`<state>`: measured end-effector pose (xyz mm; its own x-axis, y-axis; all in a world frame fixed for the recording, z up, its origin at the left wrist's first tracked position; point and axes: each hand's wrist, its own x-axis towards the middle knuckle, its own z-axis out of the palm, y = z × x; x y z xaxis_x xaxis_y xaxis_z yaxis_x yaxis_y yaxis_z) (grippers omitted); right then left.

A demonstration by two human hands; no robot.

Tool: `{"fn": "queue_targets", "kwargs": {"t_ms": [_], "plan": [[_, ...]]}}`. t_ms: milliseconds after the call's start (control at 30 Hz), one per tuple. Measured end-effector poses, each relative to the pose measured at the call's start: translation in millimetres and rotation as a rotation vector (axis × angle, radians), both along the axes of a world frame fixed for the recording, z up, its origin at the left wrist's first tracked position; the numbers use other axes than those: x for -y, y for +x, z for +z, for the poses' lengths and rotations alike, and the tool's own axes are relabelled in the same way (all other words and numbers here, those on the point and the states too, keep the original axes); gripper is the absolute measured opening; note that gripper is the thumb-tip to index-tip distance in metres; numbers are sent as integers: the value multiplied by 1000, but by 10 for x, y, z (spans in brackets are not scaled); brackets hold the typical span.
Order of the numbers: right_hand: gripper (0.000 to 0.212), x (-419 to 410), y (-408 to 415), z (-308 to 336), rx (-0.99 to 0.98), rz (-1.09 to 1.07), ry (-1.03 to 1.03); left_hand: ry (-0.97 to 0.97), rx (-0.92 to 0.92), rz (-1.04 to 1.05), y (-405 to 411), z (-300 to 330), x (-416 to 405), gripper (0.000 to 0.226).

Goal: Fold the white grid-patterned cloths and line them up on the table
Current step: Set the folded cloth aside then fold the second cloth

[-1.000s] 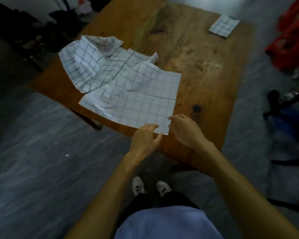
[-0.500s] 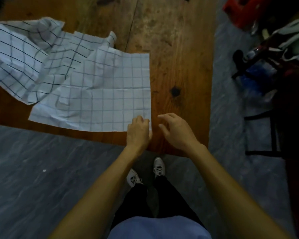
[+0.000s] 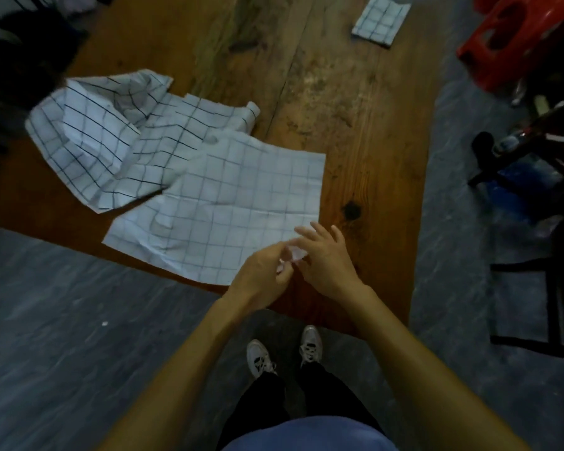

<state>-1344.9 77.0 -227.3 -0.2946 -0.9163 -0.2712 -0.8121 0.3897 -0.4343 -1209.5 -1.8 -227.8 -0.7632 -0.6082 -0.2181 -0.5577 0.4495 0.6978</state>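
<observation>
A flat white grid-patterned cloth point(image 3: 241, 203) lies near the front edge of the wooden table point(image 3: 355, 109). Its near right corner is lifted and bunched between my two hands. My left hand point(image 3: 261, 278) pinches that corner from the left. My right hand point(image 3: 323, 258) holds it from the right, with the outer fingers spread. Two more crumpled grid cloths point(image 3: 111, 135) overlap at the table's left. One folded grid cloth point(image 3: 380, 21) sits at the far right of the table.
A red plastic stool point(image 3: 515, 37) stands at the upper right beside the table. Dark clutter and a black frame point(image 3: 534, 151) fill the right side. Grey floor point(image 3: 62, 320) runs along the table's near edge, where my feet point(image 3: 284, 349) stand.
Both hands closed in on the flat cloth's near right corner and lifted it off the table. The camera view shifted; the folded cloth is back in sight.
</observation>
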Motion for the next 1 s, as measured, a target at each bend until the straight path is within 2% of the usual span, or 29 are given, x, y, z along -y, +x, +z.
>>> {"fn": "queue_targets", "kwargs": {"t_ms": [33, 100, 233, 400, 500, 567, 700, 900, 1000], "plan": [[28, 58, -16, 33, -7, -15, -15, 29, -21, 29, 31, 72, 27, 6], [19, 165, -37, 151, -5, -69, -47, 39, -65, 84, 90, 232, 85, 10], [15, 352, -2, 450, -32, -65, -152, -91, -113, -42, 85, 616, 187, 46], [13, 462, -120, 917, 105, 6, -220, -247, -87, 30, -26, 986, 437, 21], [29, 440, -279, 1097, 211, 24, -144, -288, -161, 43, -61, 1201, 523, 13], [29, 430, -369, 1176, 146, 29, -90, -316, -222, 56, -74, 1353, 582, 12], [5, 434, -555, 1291, 19, -93, -77, -404, -311, 95, -15, 1644, 799, 11], [10, 473, -683, 1557, 27, -222, -221, -497, -278, 113, 126, 1867, 1158, 12], [12, 508, -668, 1666, -32, -277, -318, -537, -283, 124, 141, 1957, 1267, 11]]}}
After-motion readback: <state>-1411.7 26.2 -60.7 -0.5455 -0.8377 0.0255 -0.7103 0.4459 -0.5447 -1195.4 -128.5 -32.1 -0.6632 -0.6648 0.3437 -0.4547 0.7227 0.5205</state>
